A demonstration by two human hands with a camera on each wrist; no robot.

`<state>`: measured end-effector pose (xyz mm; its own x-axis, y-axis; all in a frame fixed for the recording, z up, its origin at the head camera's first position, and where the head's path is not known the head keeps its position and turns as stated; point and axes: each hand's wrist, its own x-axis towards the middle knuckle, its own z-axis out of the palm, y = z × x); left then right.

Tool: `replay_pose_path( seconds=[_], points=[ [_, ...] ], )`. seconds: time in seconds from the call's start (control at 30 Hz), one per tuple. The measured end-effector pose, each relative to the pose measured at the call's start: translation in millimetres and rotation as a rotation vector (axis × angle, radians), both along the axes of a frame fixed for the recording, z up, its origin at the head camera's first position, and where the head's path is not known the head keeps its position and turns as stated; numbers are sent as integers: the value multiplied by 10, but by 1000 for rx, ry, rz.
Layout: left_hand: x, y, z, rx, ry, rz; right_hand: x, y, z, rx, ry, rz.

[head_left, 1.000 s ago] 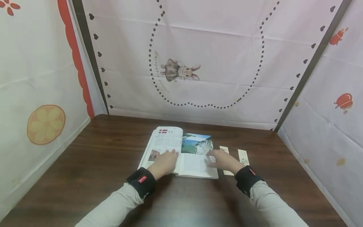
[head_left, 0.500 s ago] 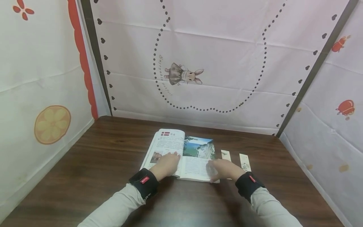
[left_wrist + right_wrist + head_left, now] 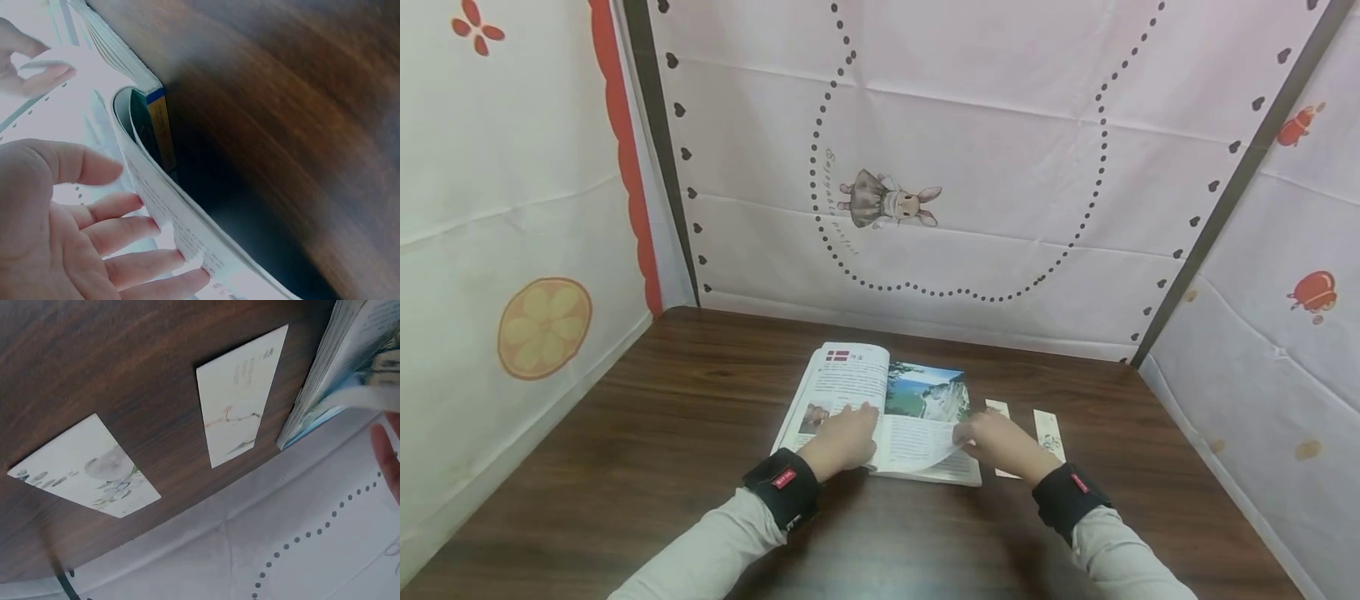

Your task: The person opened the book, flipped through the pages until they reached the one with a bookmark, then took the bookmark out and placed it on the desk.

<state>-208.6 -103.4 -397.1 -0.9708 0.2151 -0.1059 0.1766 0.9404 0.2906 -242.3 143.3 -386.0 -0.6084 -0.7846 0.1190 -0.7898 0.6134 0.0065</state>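
While the left hand (image 3: 844,437) rests on the left-hand page (image 3: 856,385), fingers loosely spread and gripping nothing, the right hand (image 3: 1002,443) pinches the free edge of a leaf (image 3: 917,446) between thumb and finger, just right of centre; how firmly, I cannot tell. Open in the middle of the frame, the book (image 3: 962,470) has its fold running from lower edge to upper. The leaf reaches rightward from that fold, so its free edge lies nearer the right hand and its fold nearer the left. Thin, pliable paper curls up at the lower corner, below a glossy coast photo (image 3: 927,392). Right of the book, a pale card (image 3: 239,403) and a second card (image 3: 87,472), both long, flat rectangles, lie on a dark wood-grained table (image 3: 700,417).
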Motion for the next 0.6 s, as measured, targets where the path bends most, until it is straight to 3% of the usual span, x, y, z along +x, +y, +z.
replay_pose_path(
  seconds=[0.13,0.33,0.6],
  points=[
    [49,-35,-5,49,2,-23,-7,-39,55,-86,89,-22],
    [106,-8,-31,119,-14,-31,23,-82,157,-233,206,30],
    [112,92,-31,55,-16,3,51,-193,281,-307,164,90]
  ],
)
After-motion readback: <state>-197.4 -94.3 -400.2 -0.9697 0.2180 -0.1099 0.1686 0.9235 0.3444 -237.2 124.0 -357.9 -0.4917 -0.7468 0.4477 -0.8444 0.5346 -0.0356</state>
